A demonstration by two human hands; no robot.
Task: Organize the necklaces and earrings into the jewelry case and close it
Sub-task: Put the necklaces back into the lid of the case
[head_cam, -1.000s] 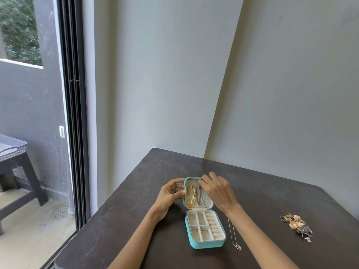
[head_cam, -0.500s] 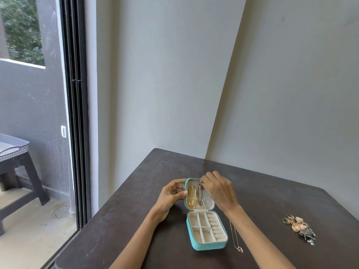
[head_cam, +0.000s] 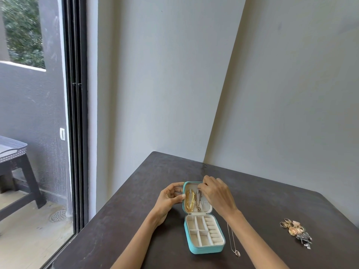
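small turquoise hinged jewelry case (head_cam: pixel 204 247) lies open mid-table; its lid (head_cam: pixel 197 199) carries a gold chain necklace (head_cam: pixel 190 200) and a thin silver necklace (head_cam: pixel 198 200). left hand (head_cam: pixel 169 199) grips the lid edge. right hand (head_cam: pixel 215 193) pinches at the silver chain's top. chains judged light, limp, tangle-prone; best held near the clasp. a thin pendant necklace (head_cam: pixel 233 241) lies just right of the case, the earring pile (head_cam: pixel 296 232) well apart, far from the dark table (head_cam: pixel 136 210) edges.

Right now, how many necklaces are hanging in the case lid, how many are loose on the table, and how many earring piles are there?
Necklaces hung in the lid: 2
Loose necklaces on the table: 1
Earring piles: 1
Total: 4
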